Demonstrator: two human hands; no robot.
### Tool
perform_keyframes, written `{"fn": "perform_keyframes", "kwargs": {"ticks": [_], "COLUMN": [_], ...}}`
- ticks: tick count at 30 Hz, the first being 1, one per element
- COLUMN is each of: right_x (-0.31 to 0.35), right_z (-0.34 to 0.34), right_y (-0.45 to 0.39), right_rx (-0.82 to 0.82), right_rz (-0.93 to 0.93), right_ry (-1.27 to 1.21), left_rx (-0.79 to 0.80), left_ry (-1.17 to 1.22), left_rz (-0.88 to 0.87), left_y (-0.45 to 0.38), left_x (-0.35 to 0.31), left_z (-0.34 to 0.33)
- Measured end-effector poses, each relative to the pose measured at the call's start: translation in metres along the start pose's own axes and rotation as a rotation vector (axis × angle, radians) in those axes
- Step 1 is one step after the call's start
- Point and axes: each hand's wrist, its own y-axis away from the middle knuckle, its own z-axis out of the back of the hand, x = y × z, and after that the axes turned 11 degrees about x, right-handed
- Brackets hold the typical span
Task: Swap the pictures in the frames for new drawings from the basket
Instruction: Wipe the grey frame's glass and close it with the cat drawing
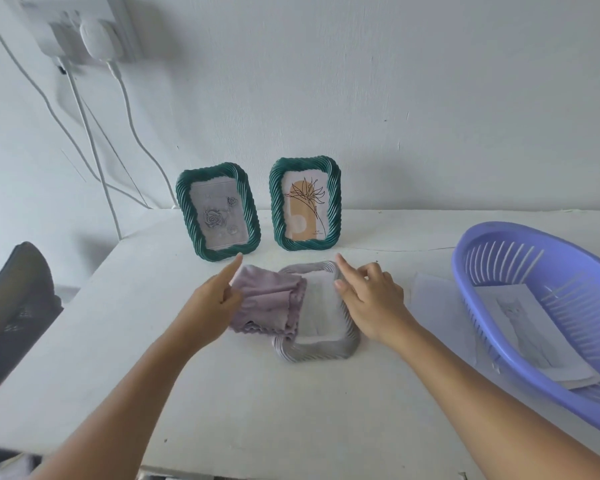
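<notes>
Two green rope-edged frames stand against the wall: the left frame (217, 213) shows a grey rose drawing, the right frame (305, 204) an orange-and-black flower print. A grey frame (326, 351) lies flat on the white table (257, 410) in front of them. A lilac cloth (267, 303) covers its left half. My left hand (215, 299) is over the cloth with the index finger stretched toward the left green frame. My right hand (368, 296) rests on the grey frame's right edge, index finger pointing forward. A purple basket (499, 237) at right holds drawing sheets (530, 334).
A loose white sheet (437, 306) lies on the table between the grey frame and the basket. White cables (94, 150) hang from a wall socket at upper left. A dark chair back (18, 306) stands beside the table's left edge.
</notes>
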Motion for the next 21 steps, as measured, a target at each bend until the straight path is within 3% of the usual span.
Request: {"fn": "perform_keyframes", "kwargs": {"ticks": [8,14,17,21], "right_x": [0.0,0.001,0.002,0.003], "right_z": [-0.012,-0.014,-0.012,-0.01], "right_y": [-0.006,-0.005,-0.004,-0.002], "right_rx": [0.007,-0.016,-0.008,0.033], "right_rz": [-0.046,-0.051,-0.051,-0.069], "right_ry": [0.121,0.148,0.137,0.103], "left_rx": [-0.055,-0.052,-0.139,-0.186], "left_ry": [-0.168,-0.266,-0.385,-0.373], "left_rz": [0.171,0.24,0.283,0.121], "left_y": [0.024,0.022,0.021,0.015], "left_x": [0.068,0.074,0.062,0.021], "left_z": [0.047,0.045,0.041,0.02]}}
